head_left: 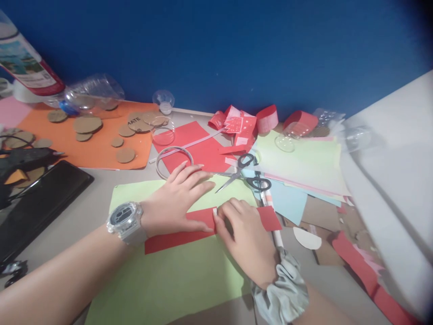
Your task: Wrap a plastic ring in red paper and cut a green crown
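in the head view, a clear bottle (101, 90) with a blue cap (68, 107) lies on its side at the back left, discs showing through its wall; whether they are inside or behind it, i cannot tell. a big bottle (29, 61) leans at the far left, its contents unclear. bits of clear plastic (163, 97) sit near the blue wall (216, 49).

the red strip (176, 232) lies across the green sheet (162, 275) on the grey table (96, 187). the left hand (177, 189) is spread flat, clenching nothing, its thumb along the strip and its fingertips over the green sheet; the tape roll (161, 170) is just beyond. the right hand (241, 234) is curled over the strip, thumb tip at it; whether it pinches the paper i cannot tell. open scissors (236, 177) lie beyond that hand. to the left are an orange sheet (76, 149) with cardboard discs (87, 124), a glue gun (30, 158) and a black phone (47, 203); to the right, pale paper (301, 162) and red scraps (358, 266) near a white panel (399, 149).

one disc reads "mate". the big bottle's label shows a landscape, its writing too small to read, as is the display of the watch (123, 214)
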`<control>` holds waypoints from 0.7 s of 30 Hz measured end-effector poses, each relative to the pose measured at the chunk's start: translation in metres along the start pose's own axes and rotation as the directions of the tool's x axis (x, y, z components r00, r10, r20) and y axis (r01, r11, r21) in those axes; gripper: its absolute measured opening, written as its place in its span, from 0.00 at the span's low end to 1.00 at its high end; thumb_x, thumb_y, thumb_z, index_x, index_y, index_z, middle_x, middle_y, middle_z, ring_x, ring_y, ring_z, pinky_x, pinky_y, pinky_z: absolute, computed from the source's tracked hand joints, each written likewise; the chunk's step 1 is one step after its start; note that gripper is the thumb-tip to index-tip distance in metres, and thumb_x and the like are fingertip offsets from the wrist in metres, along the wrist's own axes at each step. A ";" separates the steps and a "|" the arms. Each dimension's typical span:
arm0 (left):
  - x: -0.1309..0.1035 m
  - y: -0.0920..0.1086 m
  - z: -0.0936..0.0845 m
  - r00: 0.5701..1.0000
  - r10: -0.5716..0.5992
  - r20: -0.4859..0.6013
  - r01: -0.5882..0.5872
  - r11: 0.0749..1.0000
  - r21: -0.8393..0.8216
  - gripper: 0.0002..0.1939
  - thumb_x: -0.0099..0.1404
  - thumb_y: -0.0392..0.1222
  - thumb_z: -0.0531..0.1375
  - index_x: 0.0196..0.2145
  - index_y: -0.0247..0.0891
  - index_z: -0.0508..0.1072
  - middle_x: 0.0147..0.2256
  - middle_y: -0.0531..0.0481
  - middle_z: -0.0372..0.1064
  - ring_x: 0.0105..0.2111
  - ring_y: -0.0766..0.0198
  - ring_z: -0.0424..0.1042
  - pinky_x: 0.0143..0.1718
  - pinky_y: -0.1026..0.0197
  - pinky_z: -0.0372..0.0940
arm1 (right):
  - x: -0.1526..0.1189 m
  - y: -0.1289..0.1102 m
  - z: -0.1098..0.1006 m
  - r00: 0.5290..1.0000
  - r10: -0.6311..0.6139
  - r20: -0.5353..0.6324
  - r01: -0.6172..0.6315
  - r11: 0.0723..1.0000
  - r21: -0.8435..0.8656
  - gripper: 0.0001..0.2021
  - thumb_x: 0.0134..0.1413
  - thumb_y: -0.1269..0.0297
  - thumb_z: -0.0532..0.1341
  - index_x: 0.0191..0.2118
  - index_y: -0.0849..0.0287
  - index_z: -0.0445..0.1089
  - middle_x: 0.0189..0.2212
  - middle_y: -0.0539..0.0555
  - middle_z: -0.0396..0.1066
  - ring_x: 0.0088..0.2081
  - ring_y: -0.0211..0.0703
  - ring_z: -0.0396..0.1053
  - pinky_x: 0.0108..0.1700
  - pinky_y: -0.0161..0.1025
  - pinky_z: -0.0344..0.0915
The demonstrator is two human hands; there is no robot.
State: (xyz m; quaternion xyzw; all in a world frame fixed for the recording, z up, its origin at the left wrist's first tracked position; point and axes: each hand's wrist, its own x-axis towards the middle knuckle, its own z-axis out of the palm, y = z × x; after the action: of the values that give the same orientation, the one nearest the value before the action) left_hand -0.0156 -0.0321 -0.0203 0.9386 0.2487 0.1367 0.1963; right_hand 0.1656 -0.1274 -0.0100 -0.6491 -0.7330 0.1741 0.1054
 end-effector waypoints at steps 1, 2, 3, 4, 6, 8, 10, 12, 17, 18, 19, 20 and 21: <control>0.000 0.001 -0.001 1.000 0.022 -0.002 -0.022 1.000 0.007 0.39 0.55 0.67 0.58 0.56 0.36 0.64 0.60 0.37 0.56 0.62 0.42 0.47 0.63 0.36 0.38 | 0.000 0.000 0.000 1.000 0.001 0.001 -0.001 1.000 0.003 0.09 0.63 0.67 0.51 0.29 0.57 0.59 0.30 0.51 0.63 0.34 0.44 0.59 0.35 0.41 0.52; 0.000 0.002 -0.002 0.999 0.049 0.001 -0.049 0.999 0.015 0.36 0.56 0.64 0.58 0.54 0.37 0.66 0.60 0.38 0.56 0.62 0.43 0.47 0.63 0.37 0.39 | 0.000 0.000 0.000 1.000 0.003 0.001 -0.003 1.000 0.004 0.09 0.63 0.67 0.51 0.29 0.57 0.59 0.30 0.51 0.63 0.34 0.44 0.59 0.36 0.41 0.52; 0.001 0.003 -0.003 0.997 0.080 0.010 -0.080 0.996 0.025 0.31 0.57 0.61 0.59 0.52 0.38 0.68 0.60 0.40 0.57 0.62 0.44 0.47 0.63 0.37 0.39 | 0.000 0.000 0.000 1.000 0.005 0.000 -0.005 1.000 0.006 0.09 0.63 0.67 0.51 0.29 0.57 0.59 0.30 0.51 0.63 0.34 0.44 0.60 0.36 0.41 0.52; 0.001 0.004 -0.003 0.994 0.109 0.019 -0.109 0.993 0.033 0.26 0.59 0.57 0.60 0.50 0.41 0.69 0.60 0.42 0.57 0.62 0.44 0.47 0.63 0.38 0.40 | 0.000 0.000 0.000 1.000 0.004 -0.002 -0.004 1.000 0.006 0.10 0.63 0.67 0.51 0.29 0.57 0.59 0.29 0.51 0.63 0.34 0.44 0.60 0.36 0.41 0.52; 0.001 0.006 -0.004 0.989 0.143 0.041 -0.145 0.989 0.041 0.18 0.61 0.51 0.60 0.47 0.45 0.72 0.60 0.46 0.56 0.62 0.45 0.47 0.63 0.39 0.42 | 0.000 0.000 0.000 1.000 -0.004 -0.014 0.004 1.000 0.001 0.10 0.63 0.67 0.51 0.29 0.58 0.59 0.29 0.50 0.62 0.33 0.44 0.60 0.35 0.41 0.52; 0.001 0.007 -0.004 0.987 0.151 0.054 -0.154 0.987 0.039 0.15 0.62 0.51 0.59 0.46 0.47 0.73 0.60 0.48 0.56 0.62 0.44 0.46 0.62 0.38 0.43 | 0.000 -0.001 -0.001 1.000 -0.012 -0.025 0.012 1.000 -0.005 0.09 0.62 0.67 0.52 0.29 0.58 0.59 0.29 0.51 0.63 0.33 0.44 0.60 0.35 0.41 0.52; 0.001 0.007 -0.004 0.986 0.152 0.062 -0.154 0.987 0.033 0.15 0.62 0.52 0.58 0.45 0.47 0.74 0.60 0.48 0.56 0.62 0.43 0.46 0.62 0.38 0.43 | 0.000 -0.001 0.000 0.999 -0.018 -0.032 0.017 1.000 -0.010 0.09 0.62 0.67 0.52 0.29 0.58 0.60 0.29 0.51 0.63 0.33 0.44 0.59 0.35 0.41 0.52; 0.001 0.006 -0.004 0.987 0.151 0.063 -0.153 0.988 0.027 0.15 0.62 0.52 0.59 0.44 0.46 0.74 0.59 0.48 0.57 0.62 0.43 0.46 0.62 0.38 0.43 | 0.001 -0.001 0.000 0.999 -0.019 -0.037 0.019 1.000 -0.015 0.09 0.62 0.68 0.52 0.28 0.58 0.60 0.30 0.51 0.64 0.32 0.44 0.59 0.35 0.41 0.53; 0.002 0.004 -0.005 0.986 0.153 0.073 -0.154 0.988 0.015 0.15 0.61 0.52 0.60 0.44 0.46 0.74 0.59 0.47 0.57 0.62 0.43 0.46 0.61 0.38 0.45 | -0.002 0.001 0.001 0.997 -0.041 -0.060 0.039 0.999 -0.025 0.09 0.61 0.67 0.53 0.28 0.58 0.60 0.28 0.51 0.64 0.32 0.43 0.60 0.35 0.41 0.54; 0.002 0.004 -0.005 0.986 0.152 0.073 -0.153 0.988 0.009 0.15 0.61 0.52 0.59 0.43 0.46 0.74 0.59 0.47 0.57 0.62 0.43 0.46 0.61 0.38 0.45 | -0.004 0.002 0.000 0.996 -0.057 -0.072 0.054 0.998 -0.041 0.10 0.61 0.66 0.54 0.28 0.58 0.60 0.28 0.51 0.63 0.31 0.43 0.60 0.35 0.41 0.54; 0.002 0.004 -0.005 0.986 0.154 0.070 -0.155 0.988 0.001 0.14 0.61 0.52 0.59 0.43 0.46 0.75 0.59 0.47 0.57 0.62 0.43 0.46 0.61 0.38 0.45 | -0.006 0.002 -0.001 0.993 -0.076 -0.086 0.071 0.995 -0.069 0.10 0.61 0.66 0.54 0.27 0.58 0.60 0.28 0.51 0.63 0.31 0.43 0.60 0.35 0.41 0.55; 0.002 0.004 -0.005 0.985 0.158 0.064 -0.157 0.988 -0.010 0.15 0.62 0.52 0.59 0.43 0.46 0.75 0.59 0.47 0.57 0.62 0.44 0.47 0.62 0.38 0.45 | -0.008 0.003 -0.003 0.990 -0.098 -0.098 0.088 0.991 -0.101 0.11 0.61 0.65 0.54 0.27 0.58 0.60 0.27 0.51 0.62 0.30 0.43 0.59 0.34 0.41 0.55; 0.003 0.004 -0.005 0.985 0.161 0.056 -0.160 0.987 -0.024 0.15 0.61 0.53 0.59 0.43 0.46 0.75 0.59 0.46 0.57 0.62 0.43 0.47 0.62 0.38 0.45 | -0.010 0.003 -0.005 0.988 -0.120 -0.102 0.107 0.986 -0.129 0.11 0.61 0.64 0.55 0.27 0.57 0.60 0.27 0.52 0.62 0.30 0.43 0.59 0.34 0.41 0.55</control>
State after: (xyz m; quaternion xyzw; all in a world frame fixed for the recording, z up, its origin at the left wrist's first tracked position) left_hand -0.0138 -0.0322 -0.0136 0.9572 0.1651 0.1272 0.2009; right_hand 0.1719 -0.1366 -0.0061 -0.6200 -0.7713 0.0865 0.1148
